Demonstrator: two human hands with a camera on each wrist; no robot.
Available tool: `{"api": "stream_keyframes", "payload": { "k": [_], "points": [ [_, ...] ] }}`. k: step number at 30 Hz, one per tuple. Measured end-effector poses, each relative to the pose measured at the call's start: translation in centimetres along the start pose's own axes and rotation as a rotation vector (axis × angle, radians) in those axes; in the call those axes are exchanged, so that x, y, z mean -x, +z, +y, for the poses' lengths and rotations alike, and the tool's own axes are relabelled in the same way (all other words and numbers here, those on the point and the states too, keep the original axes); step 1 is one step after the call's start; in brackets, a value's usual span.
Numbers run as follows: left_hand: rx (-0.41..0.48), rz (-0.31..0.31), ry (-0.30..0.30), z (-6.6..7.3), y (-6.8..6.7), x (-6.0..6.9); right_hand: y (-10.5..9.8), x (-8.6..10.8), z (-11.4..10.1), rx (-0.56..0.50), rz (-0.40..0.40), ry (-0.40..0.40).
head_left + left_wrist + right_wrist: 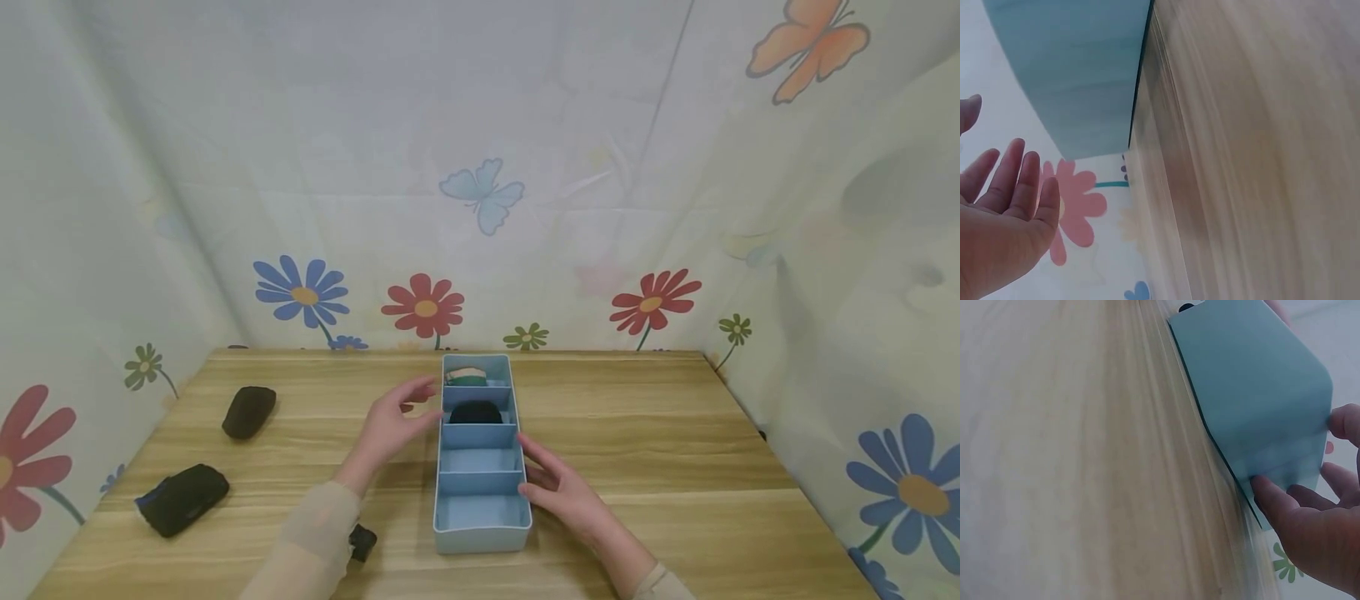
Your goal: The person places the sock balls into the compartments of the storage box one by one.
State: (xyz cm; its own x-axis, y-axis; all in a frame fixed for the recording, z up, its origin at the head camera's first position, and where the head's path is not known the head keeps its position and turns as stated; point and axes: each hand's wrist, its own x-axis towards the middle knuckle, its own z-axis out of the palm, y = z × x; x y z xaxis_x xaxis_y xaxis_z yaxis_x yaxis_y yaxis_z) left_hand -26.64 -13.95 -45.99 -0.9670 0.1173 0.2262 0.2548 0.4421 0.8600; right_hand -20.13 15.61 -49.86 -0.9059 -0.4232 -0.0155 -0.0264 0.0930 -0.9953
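Observation:
A light blue divided storage box (482, 542) stands lengthwise on the table. In its farthest compartment sits a cream-and-green folded bundle (467, 377); the one in front of it holds a black bundle (476, 412). The two nearest compartments show bare floors. My left hand (393, 425) is beside the box's left wall, fingers loosely bent; the left wrist view shows a gap between those fingers and the blue wall (1079, 75). On the opposite side, my right hand (566, 496) touches the right wall with spread fingertips (1266, 490), without curling round it.
Two dark bundles lie at the table's left: a brownish-black one (249, 412) farther back and a black one with a blue edge (183, 498) nearer. A small black object (363, 542) shows partly behind my left sleeve. A flowered curtain (480, 275) hangs behind the table.

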Motion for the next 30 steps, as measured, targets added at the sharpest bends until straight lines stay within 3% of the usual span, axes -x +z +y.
{"api": "stream_keyframes", "payload": {
  "k": [14,30],
  "points": [
    [-0.059,0.058,-0.006,-2.2,-3.1,1.0,-0.1,0.0,0.1,-0.022,-0.022,-0.03],
    [-0.094,0.106,0.031,-4.0,-7.9,3.5,0.0,-0.1,0.2,-0.041,-0.029,-0.041]
  ]
}}
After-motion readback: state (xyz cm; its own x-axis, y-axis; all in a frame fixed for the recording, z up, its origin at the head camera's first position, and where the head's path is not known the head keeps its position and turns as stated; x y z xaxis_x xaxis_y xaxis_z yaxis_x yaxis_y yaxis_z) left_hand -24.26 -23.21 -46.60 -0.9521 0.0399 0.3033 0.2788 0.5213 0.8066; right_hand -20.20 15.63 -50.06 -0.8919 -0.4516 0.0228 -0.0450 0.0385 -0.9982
